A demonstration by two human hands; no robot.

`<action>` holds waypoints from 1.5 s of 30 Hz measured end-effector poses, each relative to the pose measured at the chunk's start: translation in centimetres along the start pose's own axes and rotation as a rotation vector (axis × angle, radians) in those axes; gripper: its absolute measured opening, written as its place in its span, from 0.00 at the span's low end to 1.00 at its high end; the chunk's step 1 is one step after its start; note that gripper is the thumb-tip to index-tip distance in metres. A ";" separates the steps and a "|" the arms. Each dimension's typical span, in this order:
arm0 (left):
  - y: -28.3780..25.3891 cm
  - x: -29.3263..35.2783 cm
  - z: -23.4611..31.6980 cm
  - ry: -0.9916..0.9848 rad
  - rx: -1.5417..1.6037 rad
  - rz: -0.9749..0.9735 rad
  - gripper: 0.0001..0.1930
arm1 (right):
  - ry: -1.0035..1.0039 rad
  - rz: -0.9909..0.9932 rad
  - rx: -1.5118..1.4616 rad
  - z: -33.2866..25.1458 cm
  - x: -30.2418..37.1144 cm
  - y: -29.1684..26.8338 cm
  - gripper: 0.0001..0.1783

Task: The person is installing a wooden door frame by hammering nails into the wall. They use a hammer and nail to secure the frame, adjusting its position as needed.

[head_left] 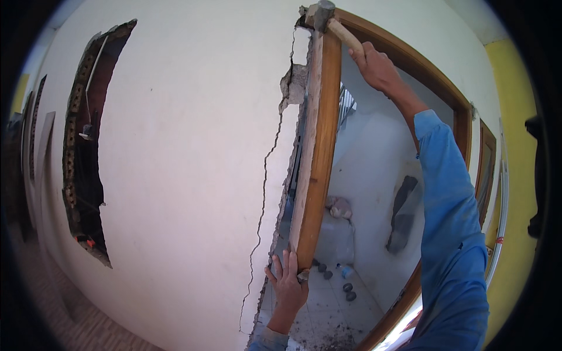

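High up, my right hand is closed around the wooden handle of a club hammer. The hammer's grey metal head lies against the top left corner of a brown wooden door frame. My left hand rests low on the same upright of the frame, its fingers spread over the wood beside the broken wall edge. A small rough grey lump shows near its thumb, at the upright's lower end. A ragged gap runs between this upright and the white wall.
A long crack runs down the wall left of the frame. Farther left is a tall broken opening with bare bricks and a hanging wire. Beyond the doorway, rubble, dumbbells and a bottle lie on the tiled floor.
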State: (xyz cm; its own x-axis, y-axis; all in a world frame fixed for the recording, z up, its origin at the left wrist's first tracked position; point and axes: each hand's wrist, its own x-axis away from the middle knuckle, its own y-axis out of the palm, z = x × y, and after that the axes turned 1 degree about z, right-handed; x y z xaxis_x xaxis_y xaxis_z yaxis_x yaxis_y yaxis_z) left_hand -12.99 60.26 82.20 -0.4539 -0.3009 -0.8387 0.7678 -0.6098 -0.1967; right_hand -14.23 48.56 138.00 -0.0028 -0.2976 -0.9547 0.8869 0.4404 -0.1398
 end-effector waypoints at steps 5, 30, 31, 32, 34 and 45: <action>0.0 -0.2 0.1 -0.010 0.018 -0.019 0.39 | -0.047 0.220 -0.134 -0.8 0.2 -1.8 0.31; -0.3 -0.8 -0.7 0.020 -0.045 0.010 0.37 | 0.107 0.107 -0.087 0.9 1.4 3.1 0.32; -0.5 -0.6 -0.6 0.002 -0.050 -0.019 0.37 | 0.110 0.064 -0.115 1.0 1.4 2.9 0.32; -0.5 -0.6 -0.5 0.012 -0.047 -0.018 0.37 | 0.114 0.029 -0.139 1.0 1.3 2.1 0.33; -0.6 -0.5 -0.4 -0.012 -0.058 -0.040 0.37 | 0.104 0.021 -0.170 0.6 1.1 0.5 0.33; -0.2 -0.6 -1.1 0.006 -0.029 -0.030 0.37 | 0.127 0.180 0.010 0.2 2.0 3.9 0.32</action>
State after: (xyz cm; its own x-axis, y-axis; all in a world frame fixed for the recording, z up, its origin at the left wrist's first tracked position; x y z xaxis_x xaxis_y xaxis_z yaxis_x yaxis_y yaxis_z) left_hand -12.38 61.37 82.21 -0.4743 -0.2785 -0.8352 0.7667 -0.5969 -0.2364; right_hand -10.64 49.51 135.62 0.0987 -0.1053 -0.9895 0.8829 0.4680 0.0383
